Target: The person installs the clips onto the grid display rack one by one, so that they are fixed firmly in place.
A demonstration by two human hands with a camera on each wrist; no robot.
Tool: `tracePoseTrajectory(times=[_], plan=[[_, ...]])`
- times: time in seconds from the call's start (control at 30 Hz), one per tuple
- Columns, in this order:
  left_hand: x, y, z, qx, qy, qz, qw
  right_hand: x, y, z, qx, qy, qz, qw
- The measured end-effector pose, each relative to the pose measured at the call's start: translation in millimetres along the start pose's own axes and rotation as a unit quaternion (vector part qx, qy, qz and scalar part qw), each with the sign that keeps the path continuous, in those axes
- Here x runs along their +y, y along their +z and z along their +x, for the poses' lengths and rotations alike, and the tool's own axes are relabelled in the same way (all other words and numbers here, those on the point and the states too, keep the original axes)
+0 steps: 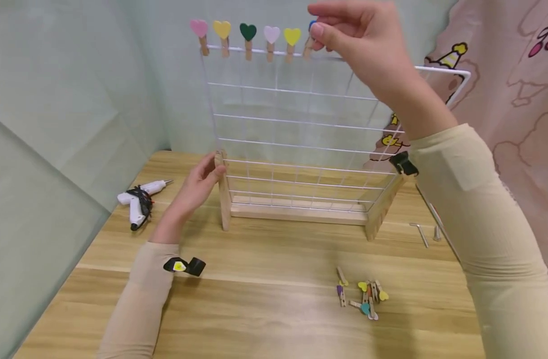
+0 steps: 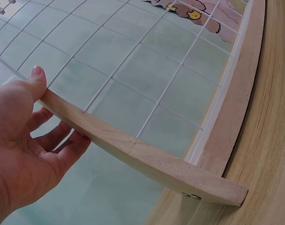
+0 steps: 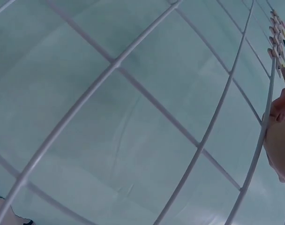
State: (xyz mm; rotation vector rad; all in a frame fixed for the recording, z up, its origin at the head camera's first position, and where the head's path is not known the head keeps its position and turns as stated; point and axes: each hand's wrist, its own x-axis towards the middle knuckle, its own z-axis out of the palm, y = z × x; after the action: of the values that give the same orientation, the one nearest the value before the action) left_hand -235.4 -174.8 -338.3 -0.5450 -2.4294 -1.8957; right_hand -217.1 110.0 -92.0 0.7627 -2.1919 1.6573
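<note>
At the top rail of a white wire grid rack (image 1: pixel 442 69), my right hand (image 1: pixel 363 50) pinches a wooden clothespin (image 1: pixel 307 51) with a blue heart, mostly covered by the fingers. The pin's lower end is right at the rail. To its left, several heart clothespins sit clipped along that rail: pink (image 1: pixel 199 28), light yellow (image 1: pixel 222 30), dark green (image 1: pixel 248 32), pale lilac (image 1: pixel 271 35) and bright yellow (image 1: pixel 292 37). My left hand (image 1: pixel 194 185) grips the upper end of the rack's left wooden side post (image 2: pixel 128 147), thumb on one side and fingers on the other.
A pile of loose heart clothespins (image 1: pixel 370 301) lies on the table (image 1: pixel 256 309) at front right. A white glue gun (image 1: pixel 141 199) with its cord wound round lies at left. A hex key (image 1: pixel 421 235) and a bolt (image 1: pixel 437 233) lie right of the rack.
</note>
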Motion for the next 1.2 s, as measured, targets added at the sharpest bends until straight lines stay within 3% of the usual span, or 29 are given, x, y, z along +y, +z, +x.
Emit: tracePoseTrajectory(times=[0.07,0.23,0.5,0.9,1.2], plan=[[5.1,1.6,-1.7,-0.002,0.0,-0.005,1.0,0.1,0.1,0.3,0.014,0.004,-0.018,1.0],[18.7,4.5,-5.7,-0.001,-0.007,-0.006,1.0,0.5,-0.3,1.5,0.031,0.001,0.011,0.999],[21.0,5.0,-4.9,0.0,0.0,0.001,1.0,3.3,0.1,2.8,0.068,-0.018,0.048,0.996],[20.5,5.5,-6.1,0.003,-0.007,0.007,0.9999,-0.7,3.3,2.3,0.059,0.002,-0.072,0.996],[18.7,5.6,-5.8,0.001,-0.001,-0.003,1.0,-5.8,10.6,-1.9,0.045,-0.022,-0.195,0.98]])
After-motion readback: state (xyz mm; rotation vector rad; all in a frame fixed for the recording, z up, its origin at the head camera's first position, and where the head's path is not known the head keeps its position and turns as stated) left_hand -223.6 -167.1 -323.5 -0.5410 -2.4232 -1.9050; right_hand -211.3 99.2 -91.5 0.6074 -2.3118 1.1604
